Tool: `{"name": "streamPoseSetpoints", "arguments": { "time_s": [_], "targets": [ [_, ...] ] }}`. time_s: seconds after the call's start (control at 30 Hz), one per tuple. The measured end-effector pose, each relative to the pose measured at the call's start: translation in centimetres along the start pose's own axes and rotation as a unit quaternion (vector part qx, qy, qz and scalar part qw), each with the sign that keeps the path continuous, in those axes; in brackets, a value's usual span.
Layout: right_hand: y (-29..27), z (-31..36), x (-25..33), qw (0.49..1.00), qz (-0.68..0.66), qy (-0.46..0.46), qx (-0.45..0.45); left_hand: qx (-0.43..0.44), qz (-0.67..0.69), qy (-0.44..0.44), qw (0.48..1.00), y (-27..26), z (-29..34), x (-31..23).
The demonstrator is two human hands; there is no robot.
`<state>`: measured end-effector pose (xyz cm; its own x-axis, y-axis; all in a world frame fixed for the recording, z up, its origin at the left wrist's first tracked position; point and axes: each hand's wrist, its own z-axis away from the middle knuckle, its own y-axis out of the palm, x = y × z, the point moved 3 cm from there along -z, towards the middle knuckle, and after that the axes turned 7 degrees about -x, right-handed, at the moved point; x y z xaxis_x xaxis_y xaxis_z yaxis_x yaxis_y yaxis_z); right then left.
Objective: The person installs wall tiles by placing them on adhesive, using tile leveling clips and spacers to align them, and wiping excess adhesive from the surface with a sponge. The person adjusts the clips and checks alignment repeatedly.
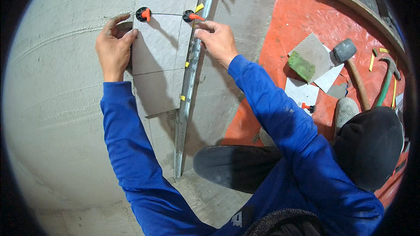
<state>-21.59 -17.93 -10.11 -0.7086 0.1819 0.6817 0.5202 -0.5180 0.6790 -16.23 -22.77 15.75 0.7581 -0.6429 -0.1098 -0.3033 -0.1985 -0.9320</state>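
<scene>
My left hand (pixel 114 48) is at the left edge of a light grey tile (pixel 162 48), fingers apart, thumb touching the edge. My right hand (pixel 216 41) is at the tile's right edge beside a metal profile (pixel 186 87), thumb and forefinger pinched together; whatever is between them is hidden. Two black round tile levelers with red handles stand along a joint: the left leveler (pixel 142 14) near my left fingers, the right leveler (pixel 189 16) just above my right fingertips. Small yellow wedges (pixel 187 64) sit between tiles and profile. Another tile (pixel 157 91) lies nearer me.
On the red sheet (pixel 288 26) at right lie a rubber mallet (pixel 344 50), a green-handled claw hammer (pixel 386 83), a green sponge (pixel 301 66), white tile pieces (pixel 299 91) and another leveler (pixel 309 108). My knee (pixel 372 148) is close to the hammer. Grey textured surface (pixel 65 83) extends left.
</scene>
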Motion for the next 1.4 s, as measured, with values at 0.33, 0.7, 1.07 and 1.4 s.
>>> {"name": "streamPoseSetpoints", "arguments": {
  "time_s": [0.33,0.7,1.07,1.4],
  "targets": [
    [0.8,0.9,-0.1,0.996,0.055,-0.076,-0.003,-0.005,-0.106,-0.037,0.994,0.4,-0.2,-1.3],
    [1.5,1.6,-0.7,0.997,0.013,-0.07,-0.016,-0.023,-0.161,-0.054,0.985,0.7,-0.5,-2.1],
    [1.6,1.7,-0.9,0.997,-0.006,-0.076,-0.017,-0.033,-0.18,-0.052,0.982,0.8,-0.6,-1.7],
    [2.0,2.0,-1.0,0.999,-0.012,-0.045,-0.012,0.016,-0.116,-0.047,0.992,0.5,-1.2,-1.0]
  ]
}}
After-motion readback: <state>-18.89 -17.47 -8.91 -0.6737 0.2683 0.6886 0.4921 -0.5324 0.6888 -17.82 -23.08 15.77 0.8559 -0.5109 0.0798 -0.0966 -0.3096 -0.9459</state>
